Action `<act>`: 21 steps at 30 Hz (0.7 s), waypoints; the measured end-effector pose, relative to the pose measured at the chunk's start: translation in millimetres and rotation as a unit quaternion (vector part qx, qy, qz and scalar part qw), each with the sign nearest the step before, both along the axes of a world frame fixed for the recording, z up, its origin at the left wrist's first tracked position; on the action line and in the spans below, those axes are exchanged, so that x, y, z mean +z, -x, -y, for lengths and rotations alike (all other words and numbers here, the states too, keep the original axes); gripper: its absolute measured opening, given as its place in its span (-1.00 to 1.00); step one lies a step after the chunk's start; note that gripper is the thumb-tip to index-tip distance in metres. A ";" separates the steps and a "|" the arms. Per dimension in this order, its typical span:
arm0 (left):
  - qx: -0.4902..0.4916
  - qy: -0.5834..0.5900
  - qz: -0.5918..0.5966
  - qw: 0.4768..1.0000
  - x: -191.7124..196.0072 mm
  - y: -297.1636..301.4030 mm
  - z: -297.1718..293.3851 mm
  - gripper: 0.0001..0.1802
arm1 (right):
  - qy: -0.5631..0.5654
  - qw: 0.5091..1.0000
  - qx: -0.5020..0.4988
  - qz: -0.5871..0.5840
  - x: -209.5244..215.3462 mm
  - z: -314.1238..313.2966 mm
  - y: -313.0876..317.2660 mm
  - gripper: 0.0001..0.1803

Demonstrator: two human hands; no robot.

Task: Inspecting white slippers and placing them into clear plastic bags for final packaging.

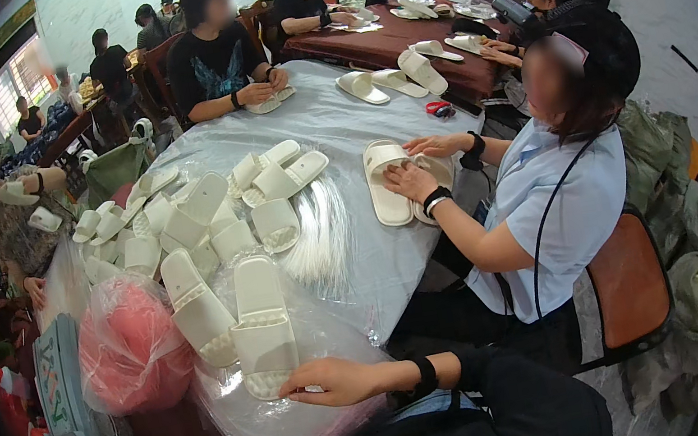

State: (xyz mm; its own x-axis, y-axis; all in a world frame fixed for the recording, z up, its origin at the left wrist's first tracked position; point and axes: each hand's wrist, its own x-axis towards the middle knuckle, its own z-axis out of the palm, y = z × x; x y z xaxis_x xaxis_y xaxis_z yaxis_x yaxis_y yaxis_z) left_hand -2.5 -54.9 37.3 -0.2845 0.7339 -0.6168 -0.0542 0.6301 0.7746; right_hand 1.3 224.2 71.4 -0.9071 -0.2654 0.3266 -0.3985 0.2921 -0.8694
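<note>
Coming in from the lower right, my right hand point(331, 382) has its fingers bent at the edge of a cream slipper point(262, 323), seemingly gripping its near end. That slipper lies with a second cream slipper point(203, 319) beside it to the left, both on a stack of clear plastic bags point(309, 425). Nowhere in the picture does my left hand show. Just beyond the pair, a heap of cream slippers point(185, 221) covers the left of the table. To its right lies a fanned bundle of thin white strips point(316, 241).
A co-worker point(536, 188) at my right handles two slippers on the grey-covered table point(336, 138). Red-handled snips point(440, 109) lie farther back. A pink bundle in clear plastic point(132, 344) and a grey-blue case-like object point(66, 409) stand at left. Other people sit around the tables.
</note>
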 end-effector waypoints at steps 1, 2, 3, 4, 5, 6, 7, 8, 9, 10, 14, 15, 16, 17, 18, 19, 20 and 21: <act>0.001 -0.005 -0.003 1.000 1.3 -1.9 -0.1 -0.73 | 0.001 1.000 0.003 -0.002 -2.1 -0.2 -0.1 -0.78; 0.004 -0.009 -0.006 1.000 3.2 -4.0 1.0 -0.73 | 0.002 1.000 0.002 -0.002 -1.1 0.5 -0.4 -0.78; 0.008 -0.014 -0.008 1.000 4.9 -7.2 2.5 -0.73 | -0.003 1.000 0.006 0.004 0.7 1.2 -0.6 -0.78; 0.014 -0.017 -0.009 1.000 6.3 -11.9 4.7 -0.73 | -0.007 1.000 0.013 0.012 1.7 2.3 -0.6 -0.77; 0.024 -0.020 -0.009 0.999 8.3 -18.6 7.6 -0.73 | -0.004 1.000 0.020 0.013 0.6 4.2 0.6 -0.77; 0.038 -0.022 -0.009 0.999 10.2 -27.3 11.5 -0.73 | -0.018 0.999 0.017 0.045 -2.2 7.2 3.1 -0.77; 0.056 -0.023 -0.008 0.998 11.9 -38.5 16.6 -0.72 | -0.032 0.996 0.018 0.078 -5.3 10.8 6.2 -0.76; 0.081 -0.021 -0.004 0.996 14.5 -53.4 23.9 -0.72 | -0.045 0.994 0.014 0.095 -3.5 9.4 11.6 -0.75; 0.113 -0.018 -0.001 0.993 17.6 -71.9 32.3 -0.72 | -0.057 0.992 0.017 0.112 -0.9 5.0 20.7 -0.73; 0.143 -0.014 0.004 0.990 21.9 -91.7 40.3 -0.72 | -0.122 0.992 -0.029 0.012 -15.6 -2.5 33.9 -0.72; 0.291 0.009 0.033 0.956 45.6 -199.0 63.6 -0.72 | -0.173 0.973 -0.115 -0.101 -3.7 -2.6 75.7 -0.65; 0.323 0.012 0.036 0.946 51.0 -218.7 62.5 -0.72 | -0.199 0.967 -0.128 -0.098 -4.4 0.9 84.4 -0.61; 0.349 0.012 0.034 0.936 55.5 -231.6 60.1 -0.71 | -0.193 0.971 -0.104 -0.099 -6.2 7.1 89.6 -0.61; 0.367 0.007 0.028 0.930 57.8 -240.3 58.2 -0.71 | -0.238 0.956 -0.138 -0.097 -4.6 10.7 93.0 -0.57; 0.380 0.003 0.021 0.925 59.9 -246.4 56.4 -0.71 | -0.283 0.938 -0.177 -0.095 -2.8 13.5 95.8 -0.54; 0.390 -0.003 0.012 0.921 62.0 -249.7 55.0 -0.71 | -0.337 0.925 -0.159 -0.071 -5.1 15.1 98.3 -0.42; 0.393 -0.008 0.009 0.919 62.0 -249.8 55.0 -0.71 | -0.338 0.925 -0.158 -0.071 -10.5 18.5 100.1 -0.42; 0.393 -0.014 0.005 0.919 62.1 -246.9 55.1 -0.71 | -0.400 0.895 -0.175 -0.090 -13.9 21.4 102.4 -0.35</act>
State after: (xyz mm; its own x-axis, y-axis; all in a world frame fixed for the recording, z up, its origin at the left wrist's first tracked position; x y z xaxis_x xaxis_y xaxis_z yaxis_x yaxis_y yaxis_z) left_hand 244.4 -110.0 99.4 -0.7286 0.3195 -0.6058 -0.4911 0.3728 0.7873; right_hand -101.1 202.8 57.5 -0.9323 -0.1885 0.3086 -0.2727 0.9269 -0.2579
